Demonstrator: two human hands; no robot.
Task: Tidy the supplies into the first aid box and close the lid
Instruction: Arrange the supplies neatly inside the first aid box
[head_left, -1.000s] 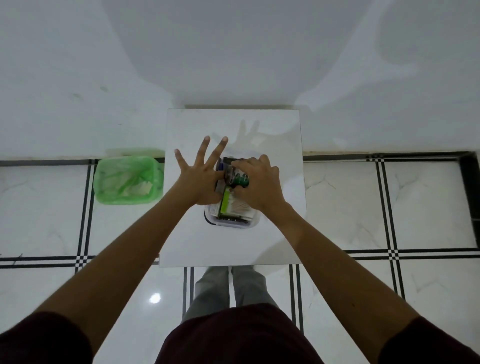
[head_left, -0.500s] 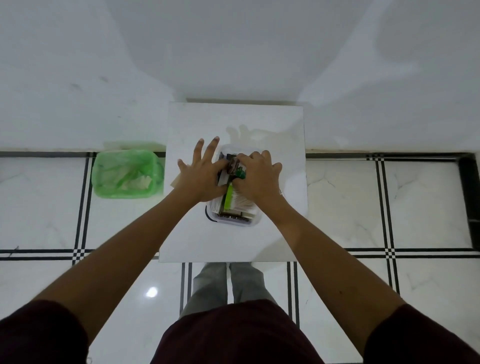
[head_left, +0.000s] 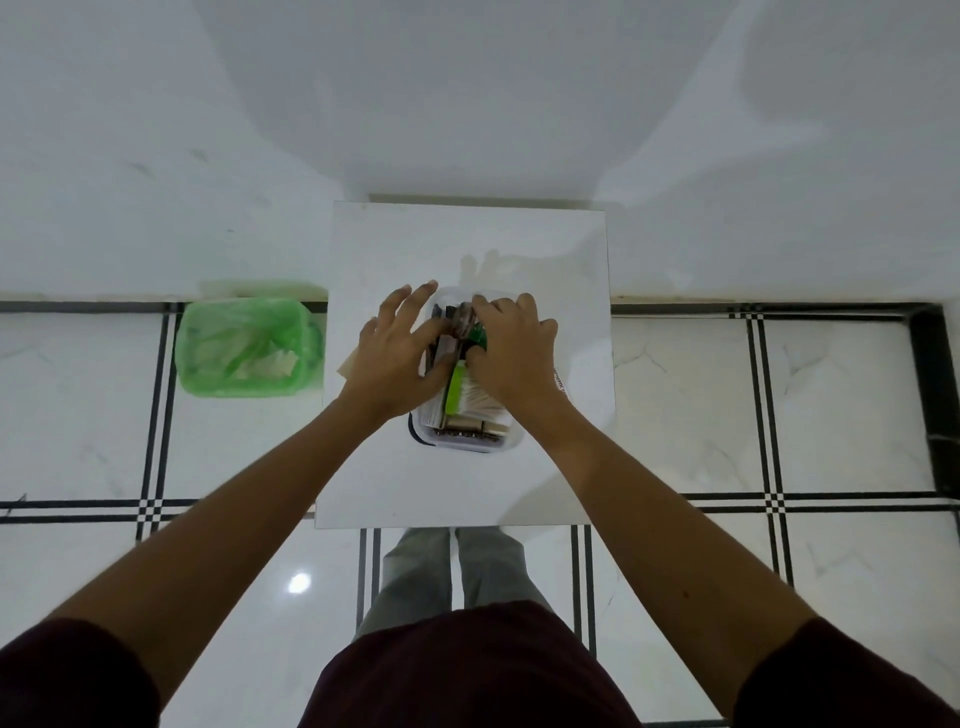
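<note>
A clear plastic first aid box (head_left: 467, 446) stands open in the middle of a small white table (head_left: 467, 249), packed with supplies standing on edge: white packets (head_left: 480, 402), a bright green strip (head_left: 456, 388) and dark items at the far end. My right hand (head_left: 511, 348) covers the box's right side, its fingers curled around a small green-labelled bottle (head_left: 477, 340) held down among the supplies. At the box's left side is my left hand (head_left: 397, 353), fingers apart, the thumb pressing on the packets. I cannot make out a lid.
A bin lined with a green bag (head_left: 244, 345) stands on the floor left of the table. A tan scrap (head_left: 345, 366) pokes out from under my left hand. A printed white edge (head_left: 562, 385) shows beside my right wrist. My legs stand at the table's near edge.
Both hands have come down onto the box. The green-labelled bottle has gone from above the box to down among the supplies. My left fingers, spread wide before, have drawn closer together.
</note>
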